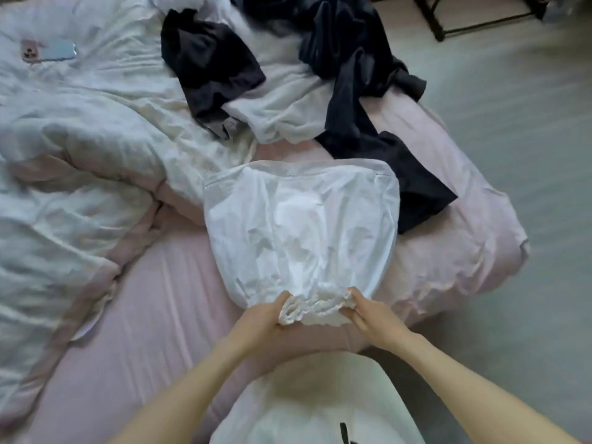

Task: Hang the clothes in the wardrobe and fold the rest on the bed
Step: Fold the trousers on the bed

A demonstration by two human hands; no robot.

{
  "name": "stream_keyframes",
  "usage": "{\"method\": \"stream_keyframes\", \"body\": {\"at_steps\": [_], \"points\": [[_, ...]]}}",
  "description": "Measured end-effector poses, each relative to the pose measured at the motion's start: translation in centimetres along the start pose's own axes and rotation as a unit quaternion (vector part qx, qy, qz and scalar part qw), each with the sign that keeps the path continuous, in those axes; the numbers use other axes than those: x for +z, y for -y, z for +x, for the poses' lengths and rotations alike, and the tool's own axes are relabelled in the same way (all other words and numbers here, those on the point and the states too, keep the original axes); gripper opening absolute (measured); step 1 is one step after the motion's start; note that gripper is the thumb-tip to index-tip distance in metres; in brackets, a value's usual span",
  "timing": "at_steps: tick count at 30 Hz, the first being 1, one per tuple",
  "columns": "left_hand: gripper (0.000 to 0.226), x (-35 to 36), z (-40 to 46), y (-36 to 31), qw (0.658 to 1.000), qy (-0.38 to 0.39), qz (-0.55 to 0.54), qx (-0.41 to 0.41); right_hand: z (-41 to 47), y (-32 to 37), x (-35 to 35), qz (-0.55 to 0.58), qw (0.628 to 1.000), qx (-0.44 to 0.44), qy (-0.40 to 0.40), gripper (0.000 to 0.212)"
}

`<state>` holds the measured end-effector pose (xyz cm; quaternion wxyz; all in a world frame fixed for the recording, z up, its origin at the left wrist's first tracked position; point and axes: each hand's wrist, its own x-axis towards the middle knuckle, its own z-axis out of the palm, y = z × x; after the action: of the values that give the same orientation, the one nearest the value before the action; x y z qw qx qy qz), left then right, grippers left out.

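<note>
The white skirt (301, 225) is spread at frame centre on the bed (166, 315), its gathered waistband pinched by both hands (269, 310) (373, 310); uneven pulling could wrinkle the fold

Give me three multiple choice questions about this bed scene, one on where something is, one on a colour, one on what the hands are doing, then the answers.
1. Where does the phone lie?
A. on the white quilt, far left
B. on the floor
C. on the dark clothes

2. What colour is the bed sheet?
A. green
B. pink
C. black

3. What are the two hands doing?
A. resting flat on the floor
B. both holding the phone
C. both in a grip on the gathered edge of the white garment

Answers:
1 A, the phone rests on the quilt near the upper left corner.
2 B, the bare sheet shows pink.
3 C, the left hand and the right hand pinch the ruffled near edge.
</note>
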<state>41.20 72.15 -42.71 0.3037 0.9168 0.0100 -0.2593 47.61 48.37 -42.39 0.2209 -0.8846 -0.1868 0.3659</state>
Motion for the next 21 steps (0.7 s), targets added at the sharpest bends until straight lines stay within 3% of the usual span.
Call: {"method": "stream_keyframes", "body": {"at_steps": [4,7,9,13,16,18,21], "points": [[0.054,0.6,3.5,0.5,0.990,-0.111,-0.007,-0.087,3.2,-0.4,0.7,-0.025,0.995,0.020,-0.094,0.033],[0.064,0.7,6.6,0.5,0.963,-0.259,0.061,-0.046,6.3,-0.3,1.0,-0.047,0.978,0.044,-0.199,0.036],[0.069,1.1,9.0,1.1,0.949,-0.302,0.094,-0.016,9.0,-0.8,1.6,-0.082,0.970,0.067,-0.217,0.037],[0.067,3.0,12.5,3.6,0.944,-0.275,0.181,-0.005,12.5,-2.1,2.9,-0.135,0.955,0.053,-0.258,0.033],[0.054,4.5,13.9,5.9,0.927,-0.226,0.296,-0.026,14.5,-4.1,4.2,-0.158,0.958,0.133,-0.199,0.039],[0.047,5.4,14.6,7.2,0.929,-0.194,0.310,-0.060,15.6,-5.4,4.9,-0.155,0.953,0.179,-0.190,0.041],[0.053,5.8,15.2,7.9,0.953,-0.116,0.263,-0.092,16.3,-5.0,5.0,-0.146,0.953,0.152,-0.216,0.034]]}}
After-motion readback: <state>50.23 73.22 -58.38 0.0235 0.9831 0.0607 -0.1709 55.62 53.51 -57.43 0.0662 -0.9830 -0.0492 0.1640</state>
